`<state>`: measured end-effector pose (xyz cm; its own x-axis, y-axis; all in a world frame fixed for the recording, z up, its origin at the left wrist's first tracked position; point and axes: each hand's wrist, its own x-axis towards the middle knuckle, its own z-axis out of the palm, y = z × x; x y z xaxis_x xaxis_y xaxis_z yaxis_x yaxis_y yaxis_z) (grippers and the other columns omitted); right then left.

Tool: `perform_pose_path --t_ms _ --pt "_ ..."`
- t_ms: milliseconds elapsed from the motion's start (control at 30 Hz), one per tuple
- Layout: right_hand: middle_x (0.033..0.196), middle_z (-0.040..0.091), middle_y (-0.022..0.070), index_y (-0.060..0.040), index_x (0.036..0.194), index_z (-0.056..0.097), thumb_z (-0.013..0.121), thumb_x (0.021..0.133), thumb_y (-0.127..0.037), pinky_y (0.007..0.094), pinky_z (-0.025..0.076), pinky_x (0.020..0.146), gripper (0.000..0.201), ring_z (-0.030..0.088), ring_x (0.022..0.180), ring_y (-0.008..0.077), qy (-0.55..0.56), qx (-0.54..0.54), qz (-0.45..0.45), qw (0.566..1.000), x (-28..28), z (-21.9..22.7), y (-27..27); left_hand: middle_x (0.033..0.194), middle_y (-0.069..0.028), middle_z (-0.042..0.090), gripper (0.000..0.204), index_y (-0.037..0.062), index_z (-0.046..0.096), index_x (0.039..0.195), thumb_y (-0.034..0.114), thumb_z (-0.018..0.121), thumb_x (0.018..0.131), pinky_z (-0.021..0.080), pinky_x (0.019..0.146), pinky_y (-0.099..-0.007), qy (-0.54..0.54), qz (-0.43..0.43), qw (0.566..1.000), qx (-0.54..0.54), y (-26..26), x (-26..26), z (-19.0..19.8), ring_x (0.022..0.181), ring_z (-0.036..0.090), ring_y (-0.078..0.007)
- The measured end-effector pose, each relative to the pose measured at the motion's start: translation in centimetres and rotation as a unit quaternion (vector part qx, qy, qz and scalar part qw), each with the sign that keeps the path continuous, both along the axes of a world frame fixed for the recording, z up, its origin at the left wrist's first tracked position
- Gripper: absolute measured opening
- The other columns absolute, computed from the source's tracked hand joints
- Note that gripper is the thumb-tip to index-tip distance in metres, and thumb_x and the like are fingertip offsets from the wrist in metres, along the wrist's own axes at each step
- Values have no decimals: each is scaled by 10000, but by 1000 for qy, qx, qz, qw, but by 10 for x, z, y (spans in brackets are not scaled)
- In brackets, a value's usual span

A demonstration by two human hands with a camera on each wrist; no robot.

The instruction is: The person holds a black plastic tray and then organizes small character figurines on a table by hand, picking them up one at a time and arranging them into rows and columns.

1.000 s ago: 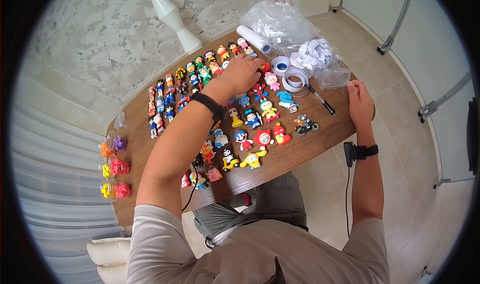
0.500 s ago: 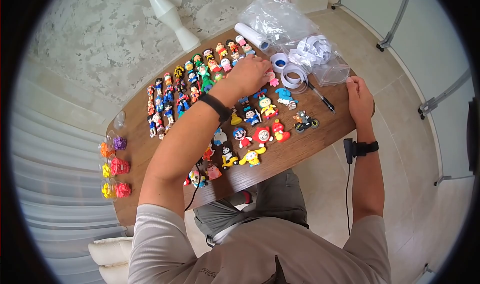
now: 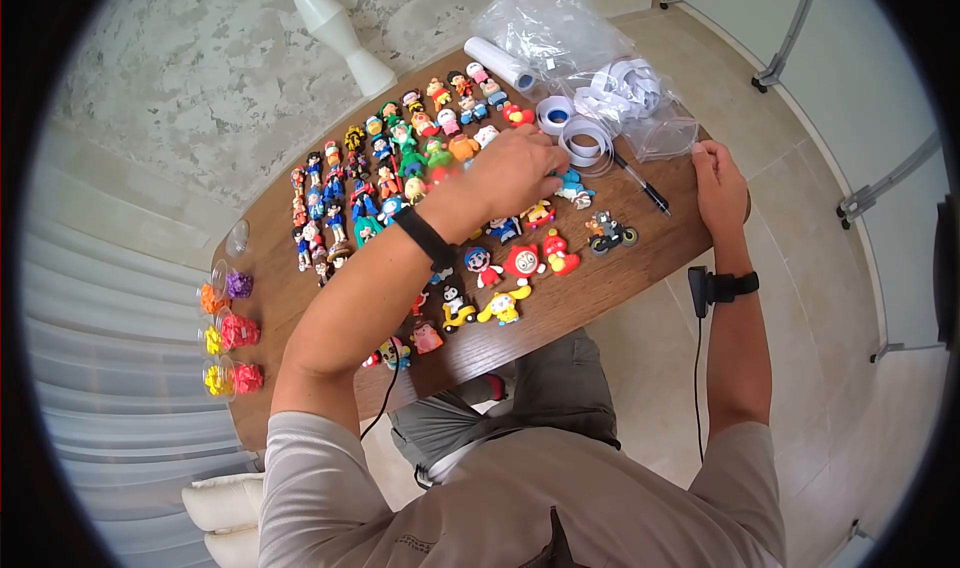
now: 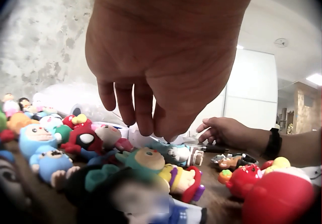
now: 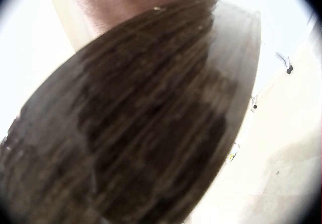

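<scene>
My left hand [image 3: 515, 173] reaches over the toy figures, with its fingertips right at a light-blue figure [image 3: 573, 190] that is partly hidden behind them. In the left wrist view the fingers [image 4: 143, 113] hang loosely down above this blue and white figure [image 4: 183, 154]. A Spider-Man figure [image 4: 84, 139] and a pink figure [image 4: 111, 136] lie close by. At the table's right end, my right hand [image 3: 718, 193] rests on the edge with relaxed fingers and holds nothing. The right wrist view shows mostly the wooden tabletop [image 5: 151, 113], with the fingers hidden.
Rows of figures cover the table, with a motorcycle toy [image 3: 612, 233] near the front edge. Tape rolls [image 3: 585, 143], a black pen [image 3: 650, 193] and clear plastic bags [image 3: 555, 33] lie at the right. Small cups of coloured pieces [image 3: 238, 331] stand at the left end.
My left hand has moved from a red figure, past the pink one, to the light-blue figure nearer to me. Those figures stay on the table. The right hand keeps its place.
</scene>
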<state>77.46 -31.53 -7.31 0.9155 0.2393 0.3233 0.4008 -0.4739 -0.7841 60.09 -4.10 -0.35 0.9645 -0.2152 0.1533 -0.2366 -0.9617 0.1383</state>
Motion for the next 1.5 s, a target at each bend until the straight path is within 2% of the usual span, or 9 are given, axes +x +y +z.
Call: perform_pose_path --t_ms 133,500,833,1100,1200,1267,1367,1467,1500 --pt "921 747 103 -49 1127 681 615 991 -411 341 531 778 392 706 837 218 -3 6 6 1000 0 0 0 949 -97 689 232 58 705 996 164 762 798 484 941 -417 -15 -23 1000 -13 -6 -3 -5 1030 609 -303" --pt "964 720 134 -112 1152 674 553 999 -478 388 511 825 414 688 893 289 -48 -31 9 998 16 -20 -4 979 -99 658 217 83 674 954 228 738 806 484 910 -429 -38 -42 998 28 -36 -25 1 1027 603 -301" --pt "1030 718 124 -75 1175 669 553 1006 -440 359 491 893 418 664 973 250 -24 -50 33 998 20 -20 -6 962 -67 664 264 76 666 1028 312 662 911 484 907 -419 39 -36 999 12 -68 -118 34 1031 621 -267" --pt "986 710 116 -25 1144 674 553 1017 -408 353 489 884 421 655 933 226 -51 -51 56 996 26 -23 -7 959 -110 664 223 67 661 1042 249 683 916 501 872 -445 13 133 987 -94 -26 -259 40 970 638 -304" --pt "973 707 110 -18 1133 674 545 1025 -395 350 484 883 413 649 927 218 -68 -58 53 995 25 -24 -6 953 -117 670 180 66 673 1061 185 667 927 519 817 -442 -49 234 956 -171 -9 -334 23 927 639 -329" --pt "973 706 110 -15 1122 676 542 1028 -391 348 480 882 410 644 926 214 -68 -59 49 995 23 -24 -4 935 -124 668 175 50 670 1075 134 661 922 527 795 -420 -34 348 922 -168 -4 -386 15 920 640 -334" --pt "979 706 114 -11 1101 678 541 1029 -389 347 475 880 409 635 925 212 -57 -59 50 995 24 -23 -4 1041 -144 684 201 47 671 1096 122 648 911 512 882 -459 -64 496 853 -147 -6 -438 3 1021 631 -356" --pt "991 708 115 1 1110 674 541 1032 -385 339 479 885 415 638 932 205 -60 -74 54 994 31 -25 -6 1120 -159 674 236 29 663 1136 92 637 910 505 919 -442 -146 516 833 -132 -13 -456 -10 1068 610 -364" --pt "1002 711 113 7 1133 669 543 1035 -382 332 485 894 420 645 944 196 -60 -80 56 993 33 -26 -7 1245 -185 626 327 22 629 1222 124 644 912 472 998 -445 -121 511 837 -154 -11 -460 -12 1165 566 -388"
